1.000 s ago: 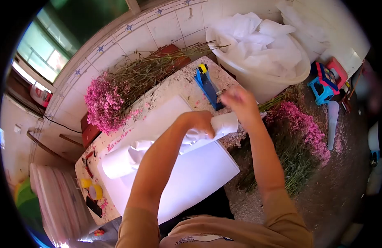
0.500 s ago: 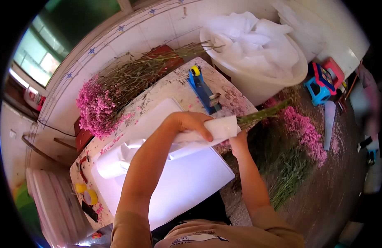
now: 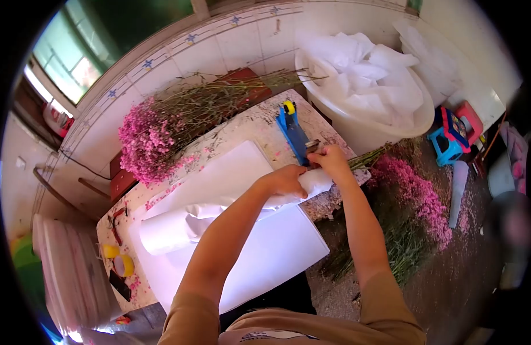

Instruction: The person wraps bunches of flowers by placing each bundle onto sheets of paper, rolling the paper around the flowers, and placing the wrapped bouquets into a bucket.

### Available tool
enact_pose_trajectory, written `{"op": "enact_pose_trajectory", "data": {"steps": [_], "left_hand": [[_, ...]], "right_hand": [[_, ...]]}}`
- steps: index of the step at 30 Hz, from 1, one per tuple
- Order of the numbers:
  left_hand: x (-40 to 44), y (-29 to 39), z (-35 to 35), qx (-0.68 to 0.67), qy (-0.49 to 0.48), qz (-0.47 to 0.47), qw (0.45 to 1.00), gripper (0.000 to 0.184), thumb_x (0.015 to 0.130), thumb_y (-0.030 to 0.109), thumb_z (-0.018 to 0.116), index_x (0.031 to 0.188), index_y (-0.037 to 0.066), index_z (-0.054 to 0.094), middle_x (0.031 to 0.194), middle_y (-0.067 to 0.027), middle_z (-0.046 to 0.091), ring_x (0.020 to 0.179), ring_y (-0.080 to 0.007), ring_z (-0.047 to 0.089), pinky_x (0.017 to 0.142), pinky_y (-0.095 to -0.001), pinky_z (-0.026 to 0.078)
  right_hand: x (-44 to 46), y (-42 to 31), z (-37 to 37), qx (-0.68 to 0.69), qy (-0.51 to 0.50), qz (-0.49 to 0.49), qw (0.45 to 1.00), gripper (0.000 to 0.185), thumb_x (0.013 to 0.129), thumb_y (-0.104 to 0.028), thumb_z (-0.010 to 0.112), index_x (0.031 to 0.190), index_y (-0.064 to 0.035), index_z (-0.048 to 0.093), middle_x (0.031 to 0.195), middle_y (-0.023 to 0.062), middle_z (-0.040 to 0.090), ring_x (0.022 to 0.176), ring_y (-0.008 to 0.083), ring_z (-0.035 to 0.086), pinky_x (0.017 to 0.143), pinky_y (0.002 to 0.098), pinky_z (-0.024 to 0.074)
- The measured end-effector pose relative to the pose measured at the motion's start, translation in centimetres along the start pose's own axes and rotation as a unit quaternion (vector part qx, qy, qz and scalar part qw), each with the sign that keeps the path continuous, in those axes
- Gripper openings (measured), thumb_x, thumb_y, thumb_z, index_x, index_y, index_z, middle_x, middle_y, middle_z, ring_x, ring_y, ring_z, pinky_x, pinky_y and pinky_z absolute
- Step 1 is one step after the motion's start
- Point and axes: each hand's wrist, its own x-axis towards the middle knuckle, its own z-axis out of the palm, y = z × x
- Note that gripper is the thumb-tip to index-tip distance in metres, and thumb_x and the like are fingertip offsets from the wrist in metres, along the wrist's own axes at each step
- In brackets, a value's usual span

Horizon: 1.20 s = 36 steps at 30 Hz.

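Observation:
A roll of white paper point(image 3: 167, 230) wrapped around flower stems point(image 3: 366, 159) lies slantwise over a stack of flat white sheets point(image 3: 265, 253). My left hand point(image 3: 286, 181) is closed around the roll near its right end. Just beyond that end, my right hand point(image 3: 332, 162) has its fingers pinched together at the cutting end of the blue tape dispenser point(image 3: 294, 135); whatever they hold is too small to make out. Green stems stick out of the roll to the right, behind my right hand.
Pink flowers point(image 3: 147, 141) lie at the table's back left, with more point(image 3: 409, 184) on the floor at right. A white tub point(image 3: 369, 123) stands behind the table. Yellow tape rolls point(image 3: 124, 265) and a black phone point(image 3: 120, 285) are at the left edge.
My right hand has gone from under the roll's right end up to the tape dispenser. My left hand keeps its hold on the roll. The camera view has shifted slightly.

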Motion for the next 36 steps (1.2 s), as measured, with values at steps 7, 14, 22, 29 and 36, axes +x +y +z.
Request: {"op": "enact_pose_trajectory", "data": {"steps": [7,14,22,29,36], "left_hand": [[-1.1,0.8,2.6,0.092,0.018,-0.004,0.996,0.088,0.066,0.019,0.086,0.146,0.002,0.051,0.129,-0.0272,0.066,0.122,-0.0407,0.063,0.107,-0.0417,0.048],[-9.1,4.1,0.7,0.119,0.027,-0.02,0.992,0.082,0.076,0.021,0.08,0.151,0.009,0.048,0.129,-0.0225,0.067,0.123,-0.0414,0.062,0.108,-0.0424,0.047],[-14.3,4.8,6.4,0.224,0.05,0.066,0.971,0.059,0.08,0.02,0.072,0.134,0.007,0.054,0.121,-0.017,0.066,0.115,-0.0377,0.063,0.098,-0.051,0.048],[-15.9,4.7,8.9,0.29,0.113,0.109,0.944,0.05,0.081,0.016,0.073,0.126,0.009,0.053,0.11,-0.015,0.064,0.106,-0.035,0.064,0.091,-0.0497,0.047],[-15.9,5.1,11.0,0.372,0.164,0.089,0.909,0.058,0.079,0.02,0.078,0.13,0.009,0.054,0.109,-0.0122,0.065,0.106,-0.0319,0.066,0.091,-0.0492,0.048]], "right_hand": [[-3.8,-2.4,0.4,-0.373,0.016,-0.074,0.925,0.038,0.076,-0.025,0.087,0.105,-0.0042,0.074,0.103,0.0186,0.074,0.097,0.0387,0.071,0.083,0.0472,0.0559],[-16.2,0.6,-2.5,0.125,0.466,-0.214,0.85,0.031,0.09,0.001,0.073,0.12,-0.0051,0.068,0.11,0.0053,0.068,0.094,0.0135,0.063,0.086,0.031,0.0537],[-16.4,3.8,-6.5,0.721,0.225,-0.044,0.654,0.028,0.104,-0.035,0.063,0.094,-0.0084,0.062,0.064,-0.0023,0.046,0.06,0.0121,0.048,0.059,0.0345,0.0428],[-16.8,3.7,-6.9,0.714,0.252,-0.04,0.652,0.03,0.106,-0.028,0.057,0.081,-0.0124,0.052,0.058,-0.005,0.031,0.049,0.0106,0.03,0.05,0.0323,0.0317],[-17.0,4.9,-7.0,0.711,0.24,-0.037,0.659,0.03,0.102,-0.029,0.06,0.078,-0.0124,0.052,0.055,-0.0045,0.029,0.047,0.0124,0.028,0.049,0.0329,0.0281]]}}
